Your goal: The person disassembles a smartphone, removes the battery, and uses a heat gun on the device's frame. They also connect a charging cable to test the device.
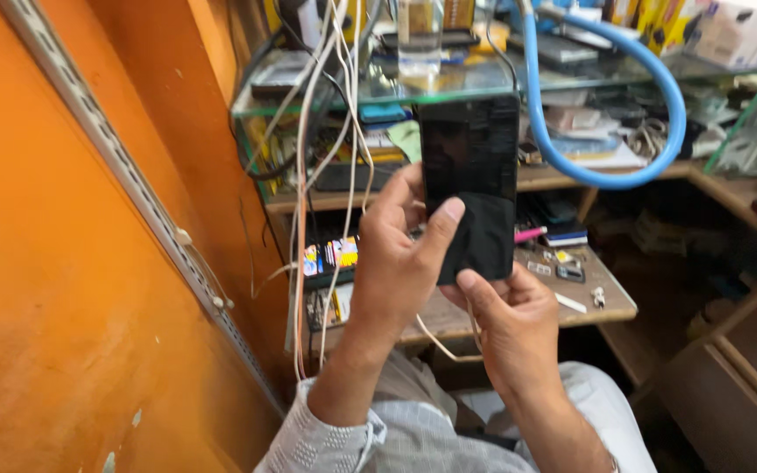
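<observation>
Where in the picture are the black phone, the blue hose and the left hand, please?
black phone [470, 149], head view, middle of its dark screen.
blue hose [659, 79], head view, right bend of the loop.
left hand [396, 258], head view, back of the hand.

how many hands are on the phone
2. The left hand grips the black phone on its left side, thumb across the front; the right hand holds its bottom edge.

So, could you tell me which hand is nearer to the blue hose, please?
Right. The right hand grips the phone's lower end, below the blue hose; the left hand holds its far side.
</observation>
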